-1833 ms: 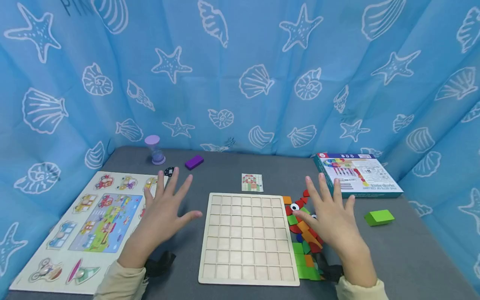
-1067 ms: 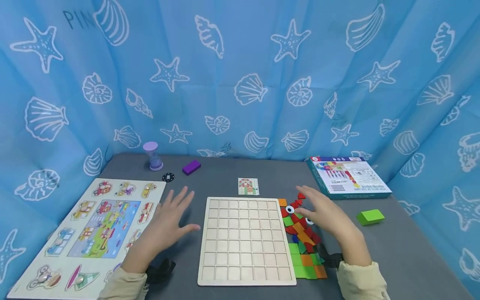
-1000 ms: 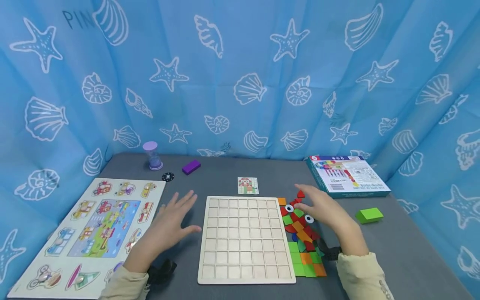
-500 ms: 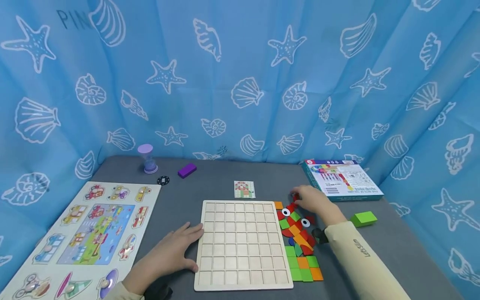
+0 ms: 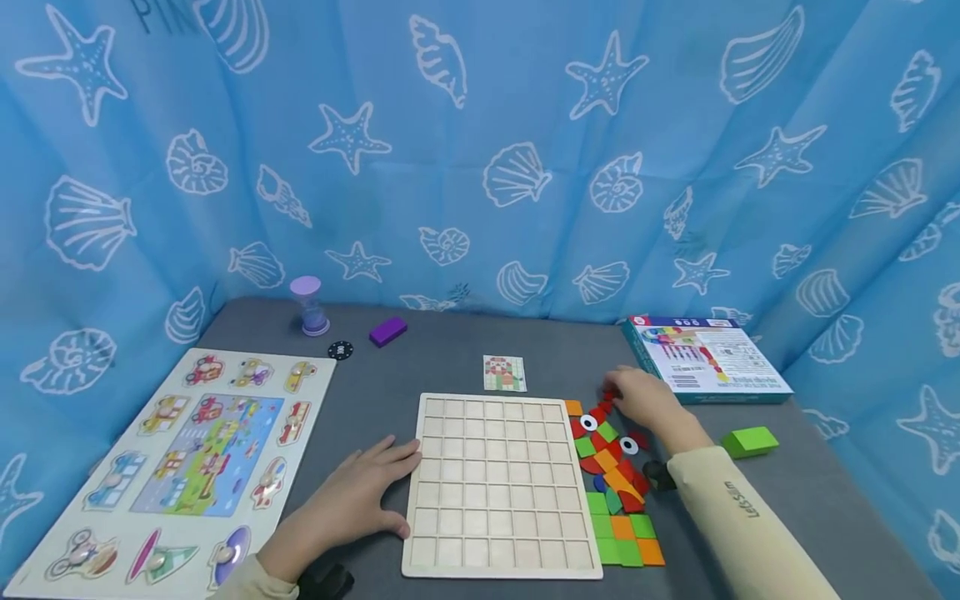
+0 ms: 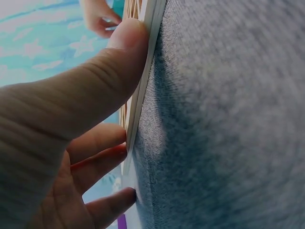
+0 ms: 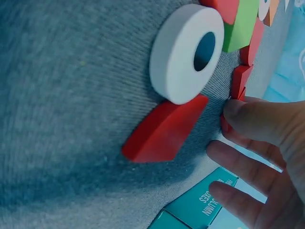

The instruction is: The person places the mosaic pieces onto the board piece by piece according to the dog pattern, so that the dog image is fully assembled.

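Observation:
My left hand (image 5: 360, 500) rests at the left edge of a square wooden grid board (image 5: 498, 483). In the left wrist view its thumb (image 6: 119, 57) and fingertips touch the rim, spread along it and not curled round. At the far end of a heap of coloured wooden pieces beside the board, my right hand (image 5: 647, 398) pinches a small red wooden piece (image 7: 225, 125) between thumb and forefinger, the fingers partly covering it. Near that hand lie another red piece (image 7: 167, 131) and a white ring-like eye piece (image 7: 188, 55). Green squares (image 5: 628, 552) and orange ones lie flat at the near end.
Behind the board lies a small pattern card (image 5: 505, 373). A picture puzzle board (image 5: 247, 542) fills the left side, with an hourglass (image 5: 311, 307), a black disc (image 5: 341, 350) and a purple block (image 5: 387, 332) beyond it. At right are a flat box (image 5: 708, 360) and a green block (image 5: 750, 442).
Both hands were raised with fingers spread. The left has come down to the board's left edge; the right has reached over the coloured pieces and taken a small red one.

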Tool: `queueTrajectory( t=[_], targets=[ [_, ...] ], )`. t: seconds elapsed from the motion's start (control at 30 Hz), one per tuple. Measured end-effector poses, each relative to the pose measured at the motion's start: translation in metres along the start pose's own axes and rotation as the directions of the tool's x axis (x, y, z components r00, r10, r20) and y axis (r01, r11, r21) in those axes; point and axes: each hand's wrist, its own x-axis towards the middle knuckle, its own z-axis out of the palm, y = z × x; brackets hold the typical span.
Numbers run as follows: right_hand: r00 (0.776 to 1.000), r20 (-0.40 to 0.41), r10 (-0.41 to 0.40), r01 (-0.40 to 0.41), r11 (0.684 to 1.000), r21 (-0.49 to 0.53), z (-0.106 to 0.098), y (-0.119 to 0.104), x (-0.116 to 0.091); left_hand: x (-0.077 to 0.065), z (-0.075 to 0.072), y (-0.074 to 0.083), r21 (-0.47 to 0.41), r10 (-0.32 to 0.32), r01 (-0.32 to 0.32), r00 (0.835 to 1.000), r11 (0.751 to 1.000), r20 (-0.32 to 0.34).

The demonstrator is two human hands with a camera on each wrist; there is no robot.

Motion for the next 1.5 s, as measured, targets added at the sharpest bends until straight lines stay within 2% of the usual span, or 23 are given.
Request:
queueTrajectory(
  t=[0.17, 0.33, 0.47, 0.6, 0.7, 0.8, 0.97, 1.13, 1.33, 1.5],
  targets=[
    [0.997, -0.066, -0.028, 0.026, 0.999, -0.024, -0.005, -0.010, 0.003, 0.001, 0.000, 0.000, -0.009, -0.004, 0.004, 1.000, 1.000, 0.002],
    [0.980, -0.132, -0.146, 0.141, 0.989, -0.046, -0.013, -0.056, 0.011, 0.000, 0.000, 0.000, -0.040, -0.010, 0.010, 1.000, 0.999, 0.005],
    [0.950, -0.130, -0.282, 0.277, 0.959, -0.057, -0.011, -0.104, 0.019, -0.001, 0.001, -0.002, -0.083, -0.007, 0.007, 1.000, 0.996, -0.006],
    [0.904, -0.122, -0.411, 0.404, 0.912, -0.075, -0.005, -0.145, 0.029, -0.003, 0.003, -0.004, -0.114, -0.006, 0.003, 1.000, 0.993, -0.028],
    [0.874, -0.105, -0.473, 0.465, 0.880, -0.093, -0.001, -0.170, 0.035, -0.004, 0.004, -0.005, -0.113, -0.018, 0.014, 0.999, 0.994, -0.028],
    [0.871, -0.070, -0.487, 0.479, 0.872, -0.100, 0.002, -0.187, 0.041, -0.004, 0.003, -0.006, -0.094, -0.028, 0.025, 0.999, 0.995, -0.028],
    [0.893, -0.028, -0.449, 0.443, 0.889, -0.115, 0.005, -0.200, 0.046, 0.000, 0.002, -0.005, -0.061, -0.014, 0.012, 1.000, 0.998, -0.024],
    [0.904, -0.014, -0.426, 0.422, 0.899, -0.120, 0.009, -0.199, 0.046, 0.002, 0.002, -0.002, -0.059, -0.013, 0.012, 1.000, 0.998, -0.008],
    [0.906, -0.009, -0.422, 0.419, 0.902, -0.103, 0.013, -0.201, 0.046, 0.001, 0.001, -0.001, -0.041, -0.041, 0.042, 0.999, 0.998, 0.013],
    [0.890, -0.037, -0.454, 0.448, 0.887, -0.112, 0.015, -0.203, 0.044, -0.001, 0.002, 0.002, -0.046, -0.059, 0.060, 0.998, 0.997, 0.020]
  ],
)
